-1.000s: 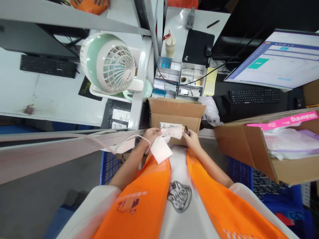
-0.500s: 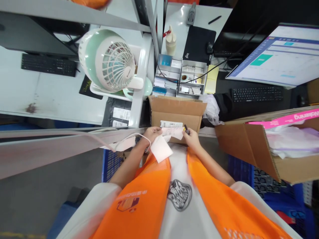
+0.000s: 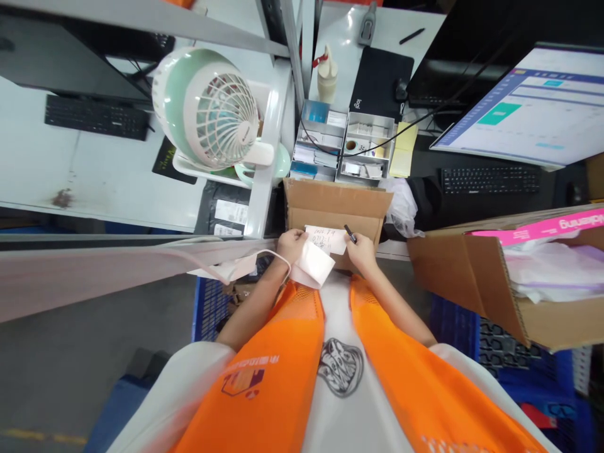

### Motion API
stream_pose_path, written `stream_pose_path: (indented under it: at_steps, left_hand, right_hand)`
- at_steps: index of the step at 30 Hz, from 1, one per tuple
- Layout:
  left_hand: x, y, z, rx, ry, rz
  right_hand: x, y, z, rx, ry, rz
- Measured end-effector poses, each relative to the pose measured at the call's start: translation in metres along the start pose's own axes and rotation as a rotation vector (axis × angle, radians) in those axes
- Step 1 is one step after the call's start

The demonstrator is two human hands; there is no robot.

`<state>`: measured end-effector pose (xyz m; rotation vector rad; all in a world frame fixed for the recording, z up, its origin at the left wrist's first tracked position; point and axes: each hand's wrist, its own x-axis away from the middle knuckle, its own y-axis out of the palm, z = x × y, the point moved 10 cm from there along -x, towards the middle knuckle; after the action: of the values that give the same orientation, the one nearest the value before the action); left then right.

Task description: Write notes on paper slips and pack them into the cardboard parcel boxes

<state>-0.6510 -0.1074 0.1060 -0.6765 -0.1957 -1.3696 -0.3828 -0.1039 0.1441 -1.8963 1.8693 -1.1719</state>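
Note:
My left hand (image 3: 292, 245) pinches the left edge of a white paper slip (image 3: 325, 239) that bears dark handwriting. A folded blank part of the paper (image 3: 317, 263) hangs below the written lines. In my right hand (image 3: 361, 253) is a black marker pen (image 3: 350, 234), pointing up and left beside the slip's right edge; those fingers also seem to touch the paper. Both hands are in front of an open cardboard box (image 3: 337, 204), whose raised flap stands behind the slip.
Organizer trays (image 3: 365, 148) with cards and small items stand behind the box. A green-white fan (image 3: 207, 116) is on the left. On the right are a lit monitor (image 3: 523, 107), a keyboard (image 3: 491, 180) and another open carton (image 3: 465, 283). Blue crates (image 3: 205, 308) stand below.
The slip has tilted to face me, so its handwriting now shows clearly and covers the printed label on the box. The folded paper part has swung right and up.

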Motion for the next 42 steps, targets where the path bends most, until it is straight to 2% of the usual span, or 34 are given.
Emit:
stream_pose_path:
  at_steps: [7, 19, 25, 27, 29, 32, 35, 37, 40, 42]
  left_hand:
    - [0.0, -0.003, 0.006, -0.162, 0.07, 0.038]
    - [0.0, 0.002, 0.026, -0.416, 0.063, 0.074]
    - [-0.002, -0.004, 0.031, -0.504, 0.067, 0.116]
    - [-0.004, -0.008, 0.03, -0.512, 0.064, 0.124]
    - [-0.003, -0.009, 0.026, -0.5, 0.073, 0.106]
    - [0.005, -0.007, 0.021, -0.456, 0.112, 0.043]
    - [0.018, 0.003, 0.023, -0.383, 0.169, -0.077]
    - [0.022, 0.018, 0.028, -0.322, 0.187, -0.19]
    - [0.016, 0.049, 0.037, -0.219, 0.143, -0.383]
    - [0.007, 0.064, 0.037, -0.131, 0.075, -0.467]
  right_hand:
    - [-0.003, 0.003, -0.009, 0.129, -0.011, -0.04]
    - [-0.011, 0.004, -0.024, 0.395, 0.096, -0.179]
    - [-0.013, -0.019, -0.016, 0.422, 0.127, -0.141]
    - [-0.012, -0.024, -0.018, 0.332, 0.11, -0.147]
    - [-0.009, -0.015, -0.023, 0.085, 0.134, -0.215]
    - [-0.001, 0.031, -0.047, -0.389, 0.196, -0.5]
    - [0.006, 0.068, -0.062, -0.601, 0.229, -0.732]
    - [0.004, 0.071, -0.048, -0.655, 0.273, -0.752]
    - [-0.002, 0.051, -0.014, -0.714, 0.346, -0.654]
    - [-0.006, 0.036, 0.002, -0.669, 0.381, -0.575]
